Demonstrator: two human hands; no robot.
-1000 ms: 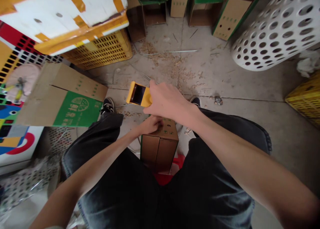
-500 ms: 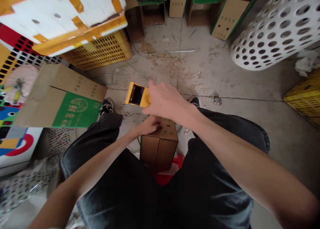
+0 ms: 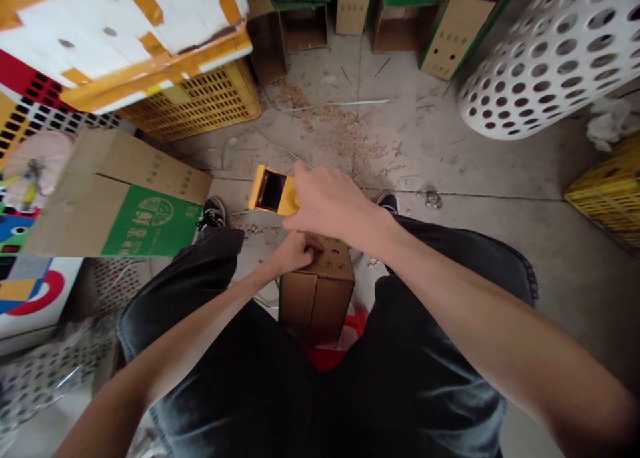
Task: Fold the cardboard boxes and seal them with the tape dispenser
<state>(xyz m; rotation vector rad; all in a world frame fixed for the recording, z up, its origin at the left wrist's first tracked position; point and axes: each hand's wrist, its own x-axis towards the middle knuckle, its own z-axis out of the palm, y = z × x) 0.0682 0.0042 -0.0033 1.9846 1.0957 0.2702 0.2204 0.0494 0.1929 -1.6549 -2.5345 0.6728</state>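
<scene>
Two hands over one closed, upright cardboard box [image 3: 317, 305] at the near side, left hand [image 3: 293, 253] curled down on its top, right hand [image 3: 335, 201] gripping a yellow plastic dispenser [image 3: 274, 193] just above, no tape visible on the uncovered top.

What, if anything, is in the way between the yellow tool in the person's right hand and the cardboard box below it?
Nothing visible stands between them. The yellow handheld tool, held in the right hand, is just beyond the cardboard box from this view. The left hand rests on the box top, close beneath the right hand.
</scene>
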